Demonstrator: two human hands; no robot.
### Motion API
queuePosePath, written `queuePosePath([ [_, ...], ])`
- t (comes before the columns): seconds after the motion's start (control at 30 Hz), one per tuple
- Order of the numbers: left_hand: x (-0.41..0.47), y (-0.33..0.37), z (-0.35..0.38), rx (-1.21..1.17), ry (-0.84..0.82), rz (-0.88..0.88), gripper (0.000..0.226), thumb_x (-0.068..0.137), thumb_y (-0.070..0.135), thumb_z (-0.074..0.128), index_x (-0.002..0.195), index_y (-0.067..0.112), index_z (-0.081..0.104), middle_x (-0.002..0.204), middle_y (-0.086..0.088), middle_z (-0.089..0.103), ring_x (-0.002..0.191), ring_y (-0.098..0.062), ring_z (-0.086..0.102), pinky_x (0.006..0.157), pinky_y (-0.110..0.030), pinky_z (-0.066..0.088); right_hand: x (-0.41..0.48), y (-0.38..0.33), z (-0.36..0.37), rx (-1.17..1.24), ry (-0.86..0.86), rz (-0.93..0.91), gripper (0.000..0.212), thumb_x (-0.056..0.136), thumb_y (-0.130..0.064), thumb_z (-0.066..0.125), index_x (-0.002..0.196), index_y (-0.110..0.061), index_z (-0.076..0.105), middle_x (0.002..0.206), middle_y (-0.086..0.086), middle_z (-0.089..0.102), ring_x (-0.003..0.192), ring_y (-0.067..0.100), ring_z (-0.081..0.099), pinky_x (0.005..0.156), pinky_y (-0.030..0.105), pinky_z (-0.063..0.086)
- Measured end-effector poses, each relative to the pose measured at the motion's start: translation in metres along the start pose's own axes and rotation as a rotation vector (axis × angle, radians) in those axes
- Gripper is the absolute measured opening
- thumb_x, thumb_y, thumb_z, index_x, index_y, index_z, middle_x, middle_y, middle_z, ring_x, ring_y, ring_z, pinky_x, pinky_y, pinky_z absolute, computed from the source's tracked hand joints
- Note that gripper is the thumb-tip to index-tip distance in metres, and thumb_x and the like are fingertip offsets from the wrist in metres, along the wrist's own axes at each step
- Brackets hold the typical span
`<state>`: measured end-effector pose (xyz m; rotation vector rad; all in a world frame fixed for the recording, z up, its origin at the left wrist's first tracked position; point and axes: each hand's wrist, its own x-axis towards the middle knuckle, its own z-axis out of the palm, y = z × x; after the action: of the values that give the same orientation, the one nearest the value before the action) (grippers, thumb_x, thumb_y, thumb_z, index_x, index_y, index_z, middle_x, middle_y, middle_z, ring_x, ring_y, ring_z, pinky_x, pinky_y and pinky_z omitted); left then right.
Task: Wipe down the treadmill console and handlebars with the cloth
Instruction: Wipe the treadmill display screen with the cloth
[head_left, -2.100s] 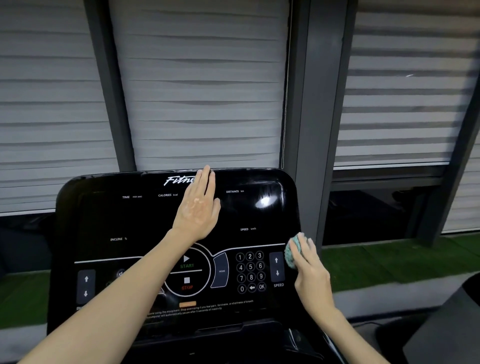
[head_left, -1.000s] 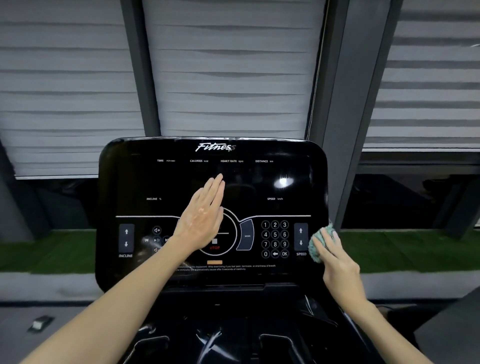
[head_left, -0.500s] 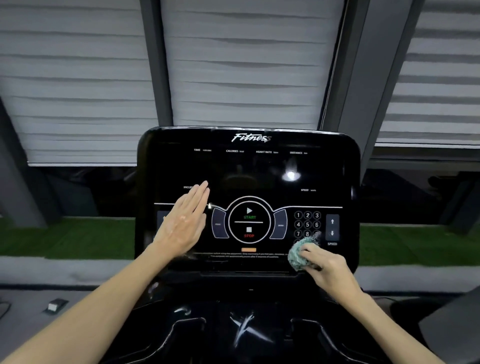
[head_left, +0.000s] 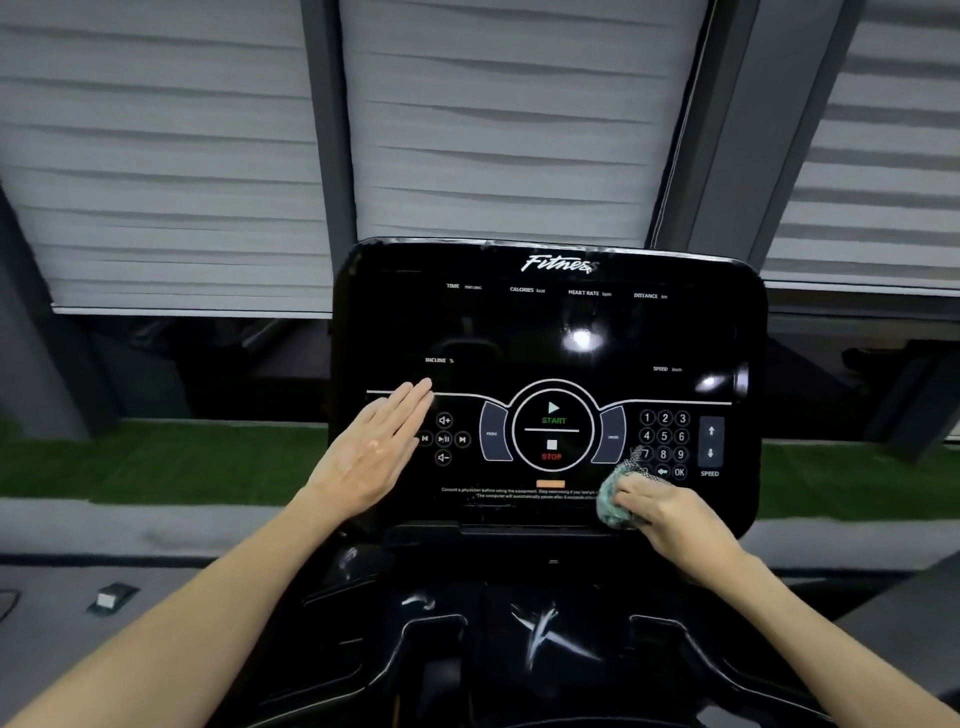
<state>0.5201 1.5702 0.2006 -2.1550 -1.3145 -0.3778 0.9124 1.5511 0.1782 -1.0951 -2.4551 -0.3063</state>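
The glossy black treadmill console stands upright in front of me, with START and STOP buttons in its middle and a number keypad at the right. My right hand grips a bunched teal cloth and presses it against the console's lower edge, just below the keypad. My left hand lies flat with straight fingers on the console's left side, over the incline controls. Below the console, the black tray and handlebar frame show glare.
Grey slatted blinds and dark window posts fill the background. A strip of green turf runs behind the console. A small dark block lies on the grey floor at the lower left.
My right hand has moved the cloth from the console's right edge down and left to its lower edge. My left hand has slid down and left across the panel. The view has shifted so the console sits further right.
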Motion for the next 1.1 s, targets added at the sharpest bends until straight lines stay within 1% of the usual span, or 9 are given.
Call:
queuePosePath([
  [0.1, 0.000, -0.008, 0.001, -0.029, -0.001, 0.031, 0.055, 0.103, 0.030, 0.023, 0.152, 0.004, 0.017, 0.161, -0.010, 0.009, 0.149, -0.023, 0.012, 0.118, -0.039, 0.025, 0.029, -0.027, 0.010, 0.036, -0.065, -0.073, 0.025, 0.064, 0.001, 0.079, 0.080, -0.012, 0.064, 0.086, -0.007, 0.060, 0.077, 0.010, 0.062, 0.061, 0.023, 0.051],
  [0.2, 0.000, -0.013, 0.001, -0.061, 0.008, 0.058, 0.056, 0.103, 0.031, 0.024, 0.152, 0.005, 0.017, 0.162, -0.009, 0.010, 0.148, -0.022, 0.012, 0.118, -0.038, 0.025, 0.067, -0.063, 0.030, 0.067, -0.087, -0.188, 0.004, 0.078, -0.014, 0.064, 0.081, -0.013, 0.061, 0.091, -0.005, 0.060, 0.080, 0.014, 0.061, 0.064, 0.029, 0.052],
  [0.27, 0.000, -0.014, 0.001, -0.074, 0.012, 0.069, 0.056, 0.103, 0.031, 0.026, 0.152, 0.005, 0.019, 0.161, -0.008, 0.012, 0.148, -0.022, 0.015, 0.117, -0.038, 0.025, 0.092, -0.090, 0.047, 0.074, -0.121, -0.231, 0.011, 0.083, -0.017, 0.054, 0.088, -0.012, 0.062, 0.098, -0.003, 0.060, 0.084, 0.018, 0.062, 0.066, 0.035, 0.053],
  [0.37, -0.001, -0.015, 0.003, -0.075, 0.022, 0.073, 0.056, 0.103, 0.031, 0.026, 0.152, 0.005, 0.018, 0.161, -0.008, 0.011, 0.148, -0.022, 0.014, 0.118, -0.038, 0.024, 0.115, -0.118, 0.063, 0.072, -0.148, -0.296, 0.026, 0.078, 0.000, 0.050, 0.099, -0.008, 0.063, 0.107, 0.002, 0.060, 0.092, 0.024, 0.062, 0.069, 0.040, 0.054],
  [0.53, -0.002, -0.016, 0.006, -0.100, 0.030, 0.091, 0.057, 0.104, 0.029, 0.030, 0.153, 0.006, 0.013, 0.162, -0.008, 0.006, 0.149, -0.021, 0.008, 0.118, -0.039, 0.022, 0.083, -0.094, 0.052, 0.092, -0.153, -0.281, 0.046, 0.080, 0.002, 0.045, 0.119, -0.015, 0.060, 0.134, -0.008, 0.052, 0.117, 0.013, 0.055, 0.084, 0.031, 0.053],
  [0.7, -0.004, -0.024, 0.010, -0.114, 0.038, 0.154, 0.058, 0.100, 0.016, 0.038, 0.153, 0.005, 0.015, 0.162, -0.009, 0.008, 0.149, -0.022, 0.007, 0.118, -0.038, 0.024, 0.061, -0.063, 0.029, -0.088, -0.211, -0.305, 0.039, 0.090, -0.009, 0.037, 0.121, -0.016, 0.060, 0.133, -0.009, 0.053, 0.116, 0.013, 0.055, 0.094, 0.028, 0.047],
  [0.83, -0.005, -0.034, 0.008, -0.106, 0.029, 0.223, 0.079, 0.079, -0.009, 0.043, 0.152, 0.004, 0.015, 0.162, -0.009, 0.009, 0.149, -0.022, 0.007, 0.119, -0.038, 0.023, 0.084, -0.081, 0.037, -0.131, -0.182, -0.394, 0.040, 0.087, -0.008, 0.041, 0.119, -0.015, 0.064, 0.132, -0.007, 0.057, 0.126, 0.011, 0.049, 0.102, 0.022, 0.042],
  [0.93, -0.005, -0.037, 0.010, -0.079, 0.027, 0.249, 0.082, 0.075, -0.010, 0.040, 0.152, 0.003, 0.014, 0.162, -0.010, 0.008, 0.149, -0.023, 0.007, 0.119, -0.039, 0.022, 0.116, -0.115, 0.051, -0.051, -0.204, -0.479, 0.030, 0.088, -0.002, 0.052, 0.115, -0.010, 0.063, 0.131, -0.001, 0.056, 0.127, 0.014, 0.047, 0.096, 0.027, 0.047],
  [1.1, -0.004, -0.035, 0.011, -0.040, 0.038, 0.249, 0.075, 0.078, -0.005, 0.027, 0.152, 0.002, 0.013, 0.161, -0.011, 0.008, 0.149, -0.024, 0.008, 0.119, -0.038, 0.021, 0.162, -0.165, 0.077, -0.002, -0.180, -0.555, 0.022, 0.088, 0.000, 0.049, 0.103, -0.007, 0.063, 0.120, 0.001, 0.060, 0.119, 0.017, 0.050, 0.088, 0.031, 0.050],
])
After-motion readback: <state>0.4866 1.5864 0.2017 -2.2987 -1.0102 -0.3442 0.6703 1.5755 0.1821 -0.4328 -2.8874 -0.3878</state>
